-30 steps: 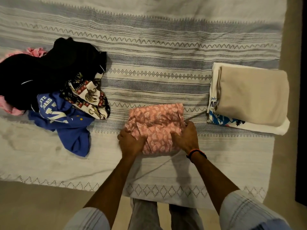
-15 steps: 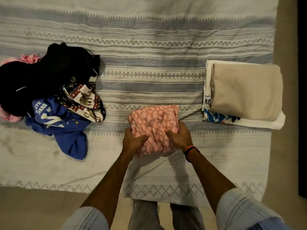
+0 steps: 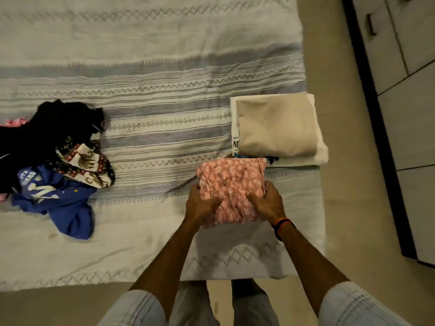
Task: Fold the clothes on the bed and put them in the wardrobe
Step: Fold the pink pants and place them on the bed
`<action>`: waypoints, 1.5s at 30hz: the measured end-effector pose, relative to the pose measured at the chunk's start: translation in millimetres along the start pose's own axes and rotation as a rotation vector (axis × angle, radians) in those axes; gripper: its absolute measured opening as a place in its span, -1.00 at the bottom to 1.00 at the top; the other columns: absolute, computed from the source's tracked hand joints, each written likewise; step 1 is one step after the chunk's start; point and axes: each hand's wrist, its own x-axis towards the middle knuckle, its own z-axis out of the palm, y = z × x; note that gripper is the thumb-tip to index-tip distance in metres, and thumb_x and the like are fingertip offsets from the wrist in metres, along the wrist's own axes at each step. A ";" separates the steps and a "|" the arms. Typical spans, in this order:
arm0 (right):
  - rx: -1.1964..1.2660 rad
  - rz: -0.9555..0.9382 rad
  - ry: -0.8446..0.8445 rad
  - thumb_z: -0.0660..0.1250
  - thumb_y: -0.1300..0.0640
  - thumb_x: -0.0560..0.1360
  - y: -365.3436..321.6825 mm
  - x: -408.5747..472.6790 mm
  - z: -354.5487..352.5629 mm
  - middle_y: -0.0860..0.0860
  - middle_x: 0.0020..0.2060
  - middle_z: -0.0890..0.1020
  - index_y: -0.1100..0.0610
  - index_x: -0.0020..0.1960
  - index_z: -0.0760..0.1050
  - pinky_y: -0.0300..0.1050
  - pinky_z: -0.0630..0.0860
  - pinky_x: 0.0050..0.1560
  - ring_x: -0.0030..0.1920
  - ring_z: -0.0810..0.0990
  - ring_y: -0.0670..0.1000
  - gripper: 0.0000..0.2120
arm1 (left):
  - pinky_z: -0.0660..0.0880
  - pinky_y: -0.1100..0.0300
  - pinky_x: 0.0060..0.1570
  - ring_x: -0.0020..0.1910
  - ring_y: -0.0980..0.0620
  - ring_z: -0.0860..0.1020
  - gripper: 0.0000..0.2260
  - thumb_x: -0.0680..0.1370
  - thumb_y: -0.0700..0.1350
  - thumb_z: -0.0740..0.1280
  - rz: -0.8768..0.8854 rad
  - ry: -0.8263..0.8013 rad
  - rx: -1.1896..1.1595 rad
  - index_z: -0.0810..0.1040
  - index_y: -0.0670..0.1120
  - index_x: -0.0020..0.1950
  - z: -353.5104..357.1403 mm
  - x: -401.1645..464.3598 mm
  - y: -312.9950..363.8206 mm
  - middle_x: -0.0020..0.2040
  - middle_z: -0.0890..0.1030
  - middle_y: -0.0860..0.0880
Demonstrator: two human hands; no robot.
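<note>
Hands meet on a folded pink floral garment (image 3: 231, 184) in the head view. The left hand (image 3: 200, 204) grips its near left corner with curled fingers, thumb laid over the top; the right hand (image 3: 267, 200) grips the near right edge the same way, a dark and orange band (image 3: 283, 225) around that wrist. Whether the bundle rests on the bed (image 3: 153, 95) or is lifted just off it, I cannot tell from above.

The far edge of the pink garment touches or slightly overlaps the folded stack just beyond it to the right: a beige garment (image 3: 276, 125) lying flat on a white printed one (image 3: 321, 152), near the right edge of the bed. Well to the left of the pink garment lies an unfolded heap: a black garment (image 3: 44, 130) farthest back, a patterned cloth with elephants (image 3: 88, 164) on its near side, and a blue printed shirt (image 3: 56, 198) nearest the bed's front edge, with a scrap of pink fabric (image 3: 14, 121) showing behind the black. To the right of the pink garment, across a strip of floor (image 3: 339, 161), stands the wardrobe (image 3: 404, 102), doors closed, one dark handle (image 3: 370, 24) showing.
</note>
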 end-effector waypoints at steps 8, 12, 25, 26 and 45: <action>0.004 0.051 0.062 0.44 0.12 0.49 87.4 5.2 -104.1 0.10 0.20 0.60 0.16 0.37 0.42 -0.13 0.44 0.13 0.17 0.57 0.14 -0.51 | 0.50 -0.16 0.22 0.23 -0.11 0.52 -0.21 0.33 -0.02 0.59 0.023 -0.111 0.069 0.28 -0.05 0.45 124.8 -28.7 -8.2 0.33 0.50 -0.10; 0.001 0.099 0.059 0.40 0.12 0.52 119.5 13.9 -127.2 0.10 0.26 0.57 0.18 0.42 0.38 -0.17 0.44 0.14 0.18 0.56 0.10 -0.50 | 0.49 -0.17 0.24 0.27 -0.13 0.50 -0.20 0.34 -0.03 0.59 -0.001 -0.120 0.112 0.26 -0.05 0.47 161.4 -28.0 -18.2 0.37 0.47 -0.10; -0.188 0.055 0.069 0.44 0.19 0.41 126.7 -1.9 -140.9 0.13 0.24 0.51 0.16 0.37 0.38 0.08 0.48 0.27 0.22 0.52 0.17 -0.44 | 0.45 -0.14 0.29 0.34 -0.16 0.44 -0.26 0.37 -0.19 0.56 -0.064 -0.084 0.158 0.30 -0.13 0.47 141.5 -46.7 -4.3 0.42 0.41 -0.16; -0.205 0.017 0.075 0.44 0.19 0.42 120.1 -6.8 -139.2 0.14 0.27 0.48 0.17 0.39 0.37 0.11 0.46 0.30 0.25 0.50 0.17 -0.43 | 0.45 -0.13 0.29 0.34 -0.16 0.43 -0.27 0.38 -0.20 0.56 -0.057 -0.075 0.143 0.30 -0.13 0.47 134.9 -53.4 0.8 0.42 0.40 -0.16; -0.144 -0.338 -0.084 0.46 0.22 0.47 -34.5 -145.7 -17.6 0.08 0.19 0.57 0.19 0.28 0.47 -0.04 0.58 0.08 0.01 0.57 0.02 -0.59 | 0.51 0.03 0.21 0.20 -0.07 0.53 -0.44 0.43 -0.17 0.53 0.122 0.085 -0.046 0.40 -0.15 0.38 -75.7 -159.3 3.0 0.30 0.49 -0.12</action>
